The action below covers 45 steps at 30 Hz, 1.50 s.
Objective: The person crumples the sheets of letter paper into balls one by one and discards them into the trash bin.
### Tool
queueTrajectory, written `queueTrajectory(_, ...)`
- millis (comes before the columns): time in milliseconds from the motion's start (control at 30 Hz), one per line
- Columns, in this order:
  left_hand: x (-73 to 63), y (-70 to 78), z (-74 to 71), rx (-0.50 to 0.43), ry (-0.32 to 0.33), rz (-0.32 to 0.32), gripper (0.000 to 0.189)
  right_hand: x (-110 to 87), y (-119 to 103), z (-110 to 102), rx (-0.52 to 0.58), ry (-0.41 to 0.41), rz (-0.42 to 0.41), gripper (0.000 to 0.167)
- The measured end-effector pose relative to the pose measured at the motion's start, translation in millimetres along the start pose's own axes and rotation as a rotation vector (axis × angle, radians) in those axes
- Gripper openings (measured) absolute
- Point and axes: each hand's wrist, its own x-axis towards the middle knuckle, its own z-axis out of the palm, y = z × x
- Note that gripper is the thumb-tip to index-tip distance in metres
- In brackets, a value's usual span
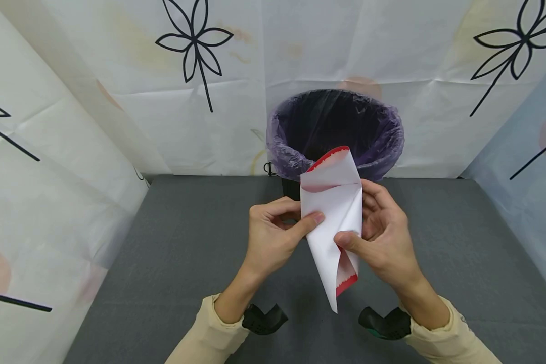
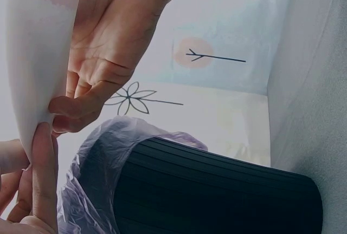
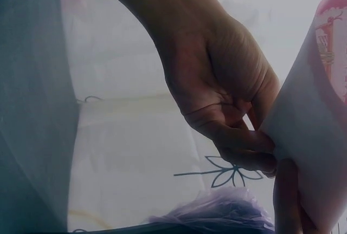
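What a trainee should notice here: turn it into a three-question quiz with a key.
1. Fill in: in the head view, the inner side of the white paper shows a ____ border.
2. True or false: only the left hand holds the white paper.
3. The purple bag lies: A) over the rim of the bin; B) round the left hand; C) inside the white paper.

Key: 1. red; 2. false, the right hand holds it too; 3. A.

Pale flower-patterned walls [image 1: 209,134], grey surface [image 1: 177,253]
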Motion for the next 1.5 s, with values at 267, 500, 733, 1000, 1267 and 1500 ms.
queueTrajectory(267,0.3,-0.1,0.1,-0.003,-0.001,0.0,0.014,-1.0,-1,1,-0.023,-0.003,0.022,0.078)
queueTrajectory(500,2.4,-1.2,-2.9,-0.031,0.016,0.0,0.014,1.2,0,-4,0.016,-0.084,0.031,0.082)
queueTrajectory(733,3.9,-1.1,-7.0,-0.044,0.021,-0.004,0.013,3.5,6,-11,0.053,-0.214,-0.009,0.091)
queueTrajectory(1000,3.0,0.6,-7.0,-0.033,0.024,0.009,0.014,2.5,5,-9,0.021,-0.213,-0.02,0.086)
queueTrajectory(1267,-0.6,2.7,-4.3,-0.014,0.032,0.012,0.014,1.6,6,-2,0.022,-0.104,-0.048,0.084)
queueTrajectory(1500,-0.5,4.1,-8.3,-0.054,-0.067,0.0,0.021,2.1,6,1,-0.006,-0.036,-0.054,0.079)
